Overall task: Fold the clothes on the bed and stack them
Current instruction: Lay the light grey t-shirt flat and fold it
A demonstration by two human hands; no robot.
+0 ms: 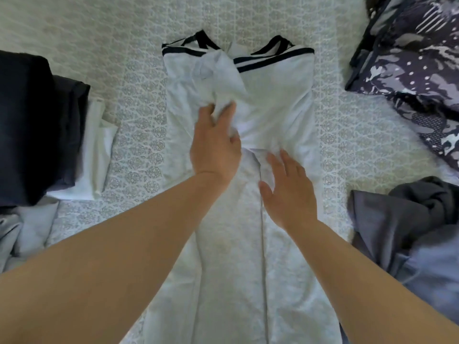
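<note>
A long white dress (278, 100) with dark navy trim and straps lies lengthwise down the middle of the bed, its top end far from me. A loose flap of its white fabric (223, 73) is bunched over the upper left part. My left hand (214, 145) grips this bunched fabric near the dress's waist, fingers curled into it. My right hand (289, 192) lies flat with straight fingers on the dress just below the waist. A stack of folded clothes (32, 130), dark navy on top of white, sits at the left.
A dark patterned garment or pillow (417, 70) lies at the upper right. A crumpled grey-blue garment (407, 234) sits at the right edge. Pale blue cloth (22, 229) is bunched at the lower left. The patterned bedspread (139, 135) shows around the dress.
</note>
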